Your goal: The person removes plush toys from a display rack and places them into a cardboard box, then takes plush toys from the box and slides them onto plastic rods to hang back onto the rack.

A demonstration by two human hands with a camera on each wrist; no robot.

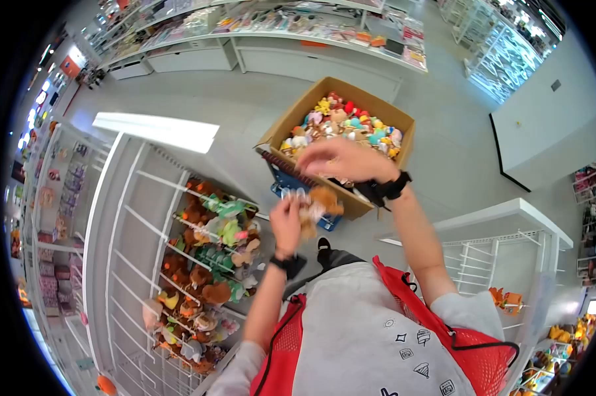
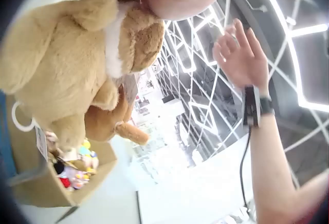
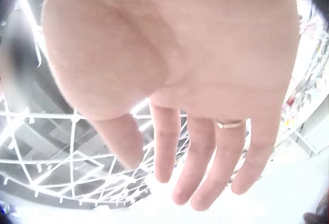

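Note:
My left hand grips a small bunch of plush toys in front of the body. In the left wrist view, a tan plush toy hangs close below that hand, with an orange-brown plush toy behind it. A white ring shows beside the tan toy. My right hand is raised to the right of the toys, over the near side of a cardboard box. Its palm is bare and its fingers hang loosely, holding nothing.
Several plush toys fill the box, which stands over a blue crate. At left, a white rack with long hooks carries hanging plush toys. Another hook rack is at right. Stocked shelves line the back.

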